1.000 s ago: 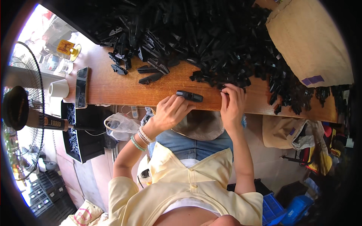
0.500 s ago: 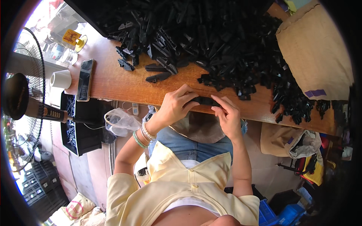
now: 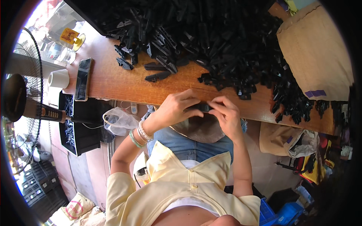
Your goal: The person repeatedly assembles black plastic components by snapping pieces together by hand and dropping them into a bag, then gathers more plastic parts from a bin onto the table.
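A small black plastic part [image 3: 204, 107] is held at the front edge of the wooden table [image 3: 124, 84], between my two hands. My left hand [image 3: 180, 107], with bracelets at the wrist, grips its left end between thumb and fingers. On the other end, my right hand [image 3: 225, 111] closes its thumb and fingertips. The fingers cover much of the part, so its exact shape is hidden. Beyond my hands lies a large heap of black plastic parts [image 3: 203, 34]. A few single pieces [image 3: 158, 76] lie closer, and smaller black parts [image 3: 286, 101] pile up to the right.
At the left stand a phone [image 3: 83, 80], a white paper roll [image 3: 59, 78] and a fan [image 3: 22, 98]. Below is a black crate [image 3: 85, 139] beside a plastic bag [image 3: 120, 121]. A brown cloth bag [image 3: 315, 52] rests at the right. Over my lap lies a brown cloth [image 3: 198, 130].
My left fingers have lifted slightly and spread more, and my right fingers have shifted a little left. The black part stays between the hands, less of it showing.
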### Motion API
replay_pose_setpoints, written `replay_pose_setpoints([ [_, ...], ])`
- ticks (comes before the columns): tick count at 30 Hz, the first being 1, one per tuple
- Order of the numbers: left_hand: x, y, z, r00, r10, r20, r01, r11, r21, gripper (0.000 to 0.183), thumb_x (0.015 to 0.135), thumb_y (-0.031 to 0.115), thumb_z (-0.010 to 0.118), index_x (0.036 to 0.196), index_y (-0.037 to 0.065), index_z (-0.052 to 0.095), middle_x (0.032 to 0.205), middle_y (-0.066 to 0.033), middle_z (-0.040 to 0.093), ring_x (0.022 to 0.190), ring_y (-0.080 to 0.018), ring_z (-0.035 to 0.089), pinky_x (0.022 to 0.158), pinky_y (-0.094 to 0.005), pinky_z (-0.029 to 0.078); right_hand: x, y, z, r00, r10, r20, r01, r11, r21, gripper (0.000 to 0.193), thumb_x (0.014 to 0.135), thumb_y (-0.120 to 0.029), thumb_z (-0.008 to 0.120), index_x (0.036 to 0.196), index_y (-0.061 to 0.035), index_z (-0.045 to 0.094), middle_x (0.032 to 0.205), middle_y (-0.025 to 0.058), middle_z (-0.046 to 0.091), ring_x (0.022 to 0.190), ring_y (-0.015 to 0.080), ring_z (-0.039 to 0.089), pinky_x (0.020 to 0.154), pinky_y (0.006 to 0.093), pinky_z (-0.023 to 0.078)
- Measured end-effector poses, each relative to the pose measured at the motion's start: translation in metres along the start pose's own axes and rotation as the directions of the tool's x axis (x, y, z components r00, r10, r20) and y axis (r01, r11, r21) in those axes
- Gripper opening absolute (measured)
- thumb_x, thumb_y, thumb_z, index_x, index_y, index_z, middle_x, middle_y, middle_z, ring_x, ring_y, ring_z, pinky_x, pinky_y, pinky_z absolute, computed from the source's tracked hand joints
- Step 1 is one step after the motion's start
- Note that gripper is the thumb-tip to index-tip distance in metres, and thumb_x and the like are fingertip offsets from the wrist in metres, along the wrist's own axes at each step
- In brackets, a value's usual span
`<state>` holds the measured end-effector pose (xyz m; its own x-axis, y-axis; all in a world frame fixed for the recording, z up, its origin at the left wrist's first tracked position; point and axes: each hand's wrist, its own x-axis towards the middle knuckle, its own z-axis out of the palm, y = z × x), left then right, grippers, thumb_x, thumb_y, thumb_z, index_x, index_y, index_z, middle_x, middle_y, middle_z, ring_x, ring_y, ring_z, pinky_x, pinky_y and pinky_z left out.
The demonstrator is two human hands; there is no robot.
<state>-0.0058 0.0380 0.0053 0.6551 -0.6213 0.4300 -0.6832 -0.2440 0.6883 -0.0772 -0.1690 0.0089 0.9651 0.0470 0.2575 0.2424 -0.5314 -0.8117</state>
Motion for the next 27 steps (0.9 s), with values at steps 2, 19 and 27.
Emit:
replay_pose_setpoints([
  [2, -0.004, -0.005, -0.016, 0.995, 0.046, -0.093, -0.034, 0.991, 0.129, 0.026, 0.078, 0.012, 0.076, 0.098, -0.002, 0.068, 0.095, -0.0103, 0.060, 0.075, -0.0281, 0.065, 0.063, -0.0362, 0.054, -0.007, -0.001, -0.011, 0.996, -0.082, 0.037, 0.079, 0.994, 0.071, 0.023, 0.078, 0.007, 0.071, 0.099, 0.0009, 0.070, 0.094, 0.0077, 0.061, 0.080, 0.0222, 0.060, 0.067, 0.0329, 0.049],
  [19, 0.000, 0.022, -0.001, 0.951, -0.195, -0.242, 0.173, 0.979, -0.109, 0.019, 0.079, -0.004, 0.071, 0.091, -0.002, 0.057, 0.104, -0.0157, 0.063, 0.082, -0.0258, 0.067, 0.067, -0.0320, 0.055, 0.027, 0.013, -0.016, 0.926, -0.311, -0.216, 0.207, 0.894, -0.398, 0.018, 0.081, 0.002, 0.067, 0.097, -0.0052, 0.062, 0.110, 0.0073, 0.059, 0.092, 0.0243, 0.056, 0.076, 0.0371, 0.043],
  [27, 0.001, 0.006, 0.012, 0.982, -0.186, -0.044, 0.177, 0.972, -0.156, 0.026, 0.077, 0.000, 0.074, 0.101, 0.000, 0.066, 0.101, -0.0114, 0.063, 0.091, -0.0324, 0.062, 0.079, -0.0375, 0.052, 0.002, 0.001, -0.006, 0.952, 0.258, -0.166, -0.200, 0.933, 0.300, 0.027, 0.098, -0.004, 0.053, 0.123, -0.0044, 0.061, 0.085, 0.0050, 0.062, 0.064, 0.0099, 0.050, 0.060, 0.0241, 0.043],
])
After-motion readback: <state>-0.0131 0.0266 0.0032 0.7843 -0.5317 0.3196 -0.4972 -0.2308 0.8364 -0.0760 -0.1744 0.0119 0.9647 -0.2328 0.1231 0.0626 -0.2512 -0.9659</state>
